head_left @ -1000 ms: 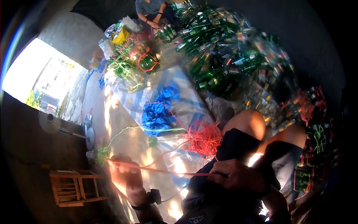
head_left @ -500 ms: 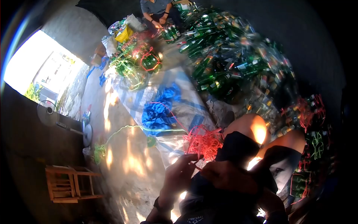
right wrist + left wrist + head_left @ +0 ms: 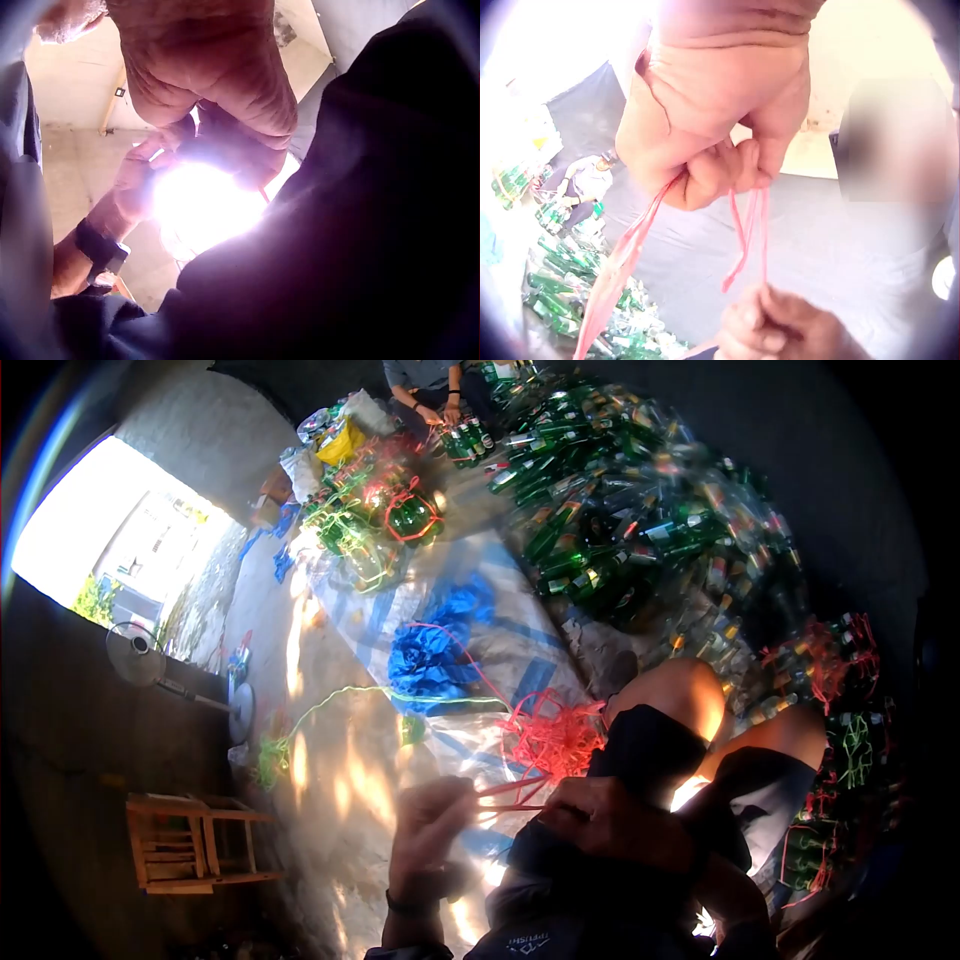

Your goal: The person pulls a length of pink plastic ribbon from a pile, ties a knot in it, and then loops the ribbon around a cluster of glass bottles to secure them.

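Note:
Pink plastic twine (image 3: 510,807) runs between the two hands in the head view. My left hand (image 3: 432,830) has its fingers curled round the twine; in the left wrist view that hand (image 3: 716,112) grips it, with a wide flattened strand (image 3: 611,289) and thinner strands hanging down. My right hand (image 3: 610,820) pinches the other end of the taut strands, close to the dark clothing over the lap. A tangled heap of red-pink twine (image 3: 555,735) lies just beyond the right hand. Glare hides the right fingertips in the right wrist view.
Green bottles (image 3: 640,540) are piled at the upper right. Blue crumpled plastic (image 3: 430,660) lies on a striped sheet (image 3: 500,570). A person (image 3: 425,375) sits at the back beside bottles. A wooden stool (image 3: 195,845) and a white fan (image 3: 137,650) stand at left.
My left hand was far left with a long strand stretched out, came in close to the right hand, and has now drawn back a little leftward. The right hand stays near the lap.

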{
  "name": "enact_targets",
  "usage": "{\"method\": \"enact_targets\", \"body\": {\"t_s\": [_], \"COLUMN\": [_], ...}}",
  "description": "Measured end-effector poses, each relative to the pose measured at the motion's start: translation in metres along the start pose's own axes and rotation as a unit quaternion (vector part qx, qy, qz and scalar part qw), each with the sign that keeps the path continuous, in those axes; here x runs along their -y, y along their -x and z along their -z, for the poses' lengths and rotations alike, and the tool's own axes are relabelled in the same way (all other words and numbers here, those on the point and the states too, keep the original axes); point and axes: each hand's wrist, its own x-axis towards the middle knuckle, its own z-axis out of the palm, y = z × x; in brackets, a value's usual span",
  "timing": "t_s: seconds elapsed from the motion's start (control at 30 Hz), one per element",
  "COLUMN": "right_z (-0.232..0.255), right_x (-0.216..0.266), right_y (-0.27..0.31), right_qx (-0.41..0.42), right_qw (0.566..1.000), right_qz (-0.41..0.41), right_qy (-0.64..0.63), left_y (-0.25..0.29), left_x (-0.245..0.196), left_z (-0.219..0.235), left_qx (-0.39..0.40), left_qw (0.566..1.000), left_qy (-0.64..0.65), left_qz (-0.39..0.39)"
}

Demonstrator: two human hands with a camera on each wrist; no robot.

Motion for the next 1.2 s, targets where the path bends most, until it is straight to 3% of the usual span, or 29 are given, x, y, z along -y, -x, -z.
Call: {"method": "enact_targets", "body": {"t_s": [0.03, 0.1, 0.17, 0.2, 0.23, 0.33, 0.37, 0.43, 0.47, 0.53, 0.57, 0.63, 0.7, 0.77, 0.83, 0.87, 1.07, 1.2], "right_z": [0.001, -0.001, -0.004, -0.006, -0.008, -0.005, -0.007, -0.011, -0.011, -0.011, -0.012, -0.015, -0.019, -0.020, -0.020, -0.020, -0.021, -0.020], "right_x": [0.000, -0.003, -0.009, -0.012, -0.014, -0.013, -0.015, -0.021, -0.024, -0.028, -0.027, -0.021, -0.016, -0.015, -0.017, -0.019, -0.020, -0.019], "right_y": [0.000, 0.000, 0.000, 0.000, 0.001, -0.001, 0.000, 0.001, 0.001, 0.002, 0.003, 0.007, 0.006, 0.006, 0.007, 0.008, 0.008, 0.006], "right_qx": [0.004, -0.001, -0.007, -0.012, -0.016, 0.004, 0.004, -0.022, -0.022, 0.025, 0.025, 0.034, 0.017, 0.002, 0.002, 0.002, 0.007, -0.018], "right_qw": [1.000, 1.000, 1.000, 1.000, 1.000, 0.998, 0.998, 1.000, 1.000, 0.980, 0.980, 0.999, 0.999, 0.999, 0.998, 0.998, 0.999, 0.999], "right_qz": [-0.012, -0.006, 0.001, 0.002, 0.003, 0.006, 0.005, -0.008, -0.008, 0.116, 0.116, -0.024, -0.034, -0.043, -0.053, -0.053, -0.045, -0.025], "right_qy": [-0.008, 0.001, 0.010, 0.007, 0.003, 0.065, 0.064, 0.013, 0.013, 0.157, 0.157, 0.026, -0.004, -0.033, -0.028, -0.028, -0.014, -0.016], "left_y": [-0.002, -0.006, -0.008, -0.012, -0.013, -0.015, -0.015, -0.014, -0.008, -0.011, -0.012, -0.013, -0.013, -0.016, -0.019, -0.016, -0.016, -0.014], "left_x": [-0.006, -0.011, -0.018, -0.017, -0.017, -0.014, -0.011, -0.005, -0.001, 0.010, 0.016, 0.006, 0.028, 0.057, 0.066, 0.067, 0.069, 0.067], "left_z": [0.007, 0.019, 0.028, 0.036, 0.035, 0.022, 0.017, 0.004, 0.000, -0.025, -0.033, -0.055, -0.051, -0.043, -0.039, -0.040, -0.026, -0.020], "left_qx": [-0.013, -0.020, -0.061, -0.019, -0.020, -0.273, -0.273, -0.129, -0.120, -0.097, -0.086, -0.042, 0.012, 0.035, 0.084, 0.080, 0.149, 0.165], "left_qw": [0.996, 0.970, 0.943, 0.906, 0.906, 0.919, 0.919, 0.971, 0.981, 0.977, 0.964, 0.964, 0.976, 0.967, 0.946, 0.959, 0.927, 0.938], "left_qy": [0.087, 0.232, 0.298, 0.395, 0.395, 0.234, 0.234, 0.134, 0.072, -0.100, -0.191, -0.211, -0.210, -0.239, -0.261, -0.246, -0.325, -0.286], "left_qz": [0.021, -0.072, -0.132, -0.149, -0.149, -0.161, -0.160, -0.153, -0.137, -0.164, -0.164, -0.155, -0.052, -0.083, -0.171, -0.115, -0.117, -0.106]}}
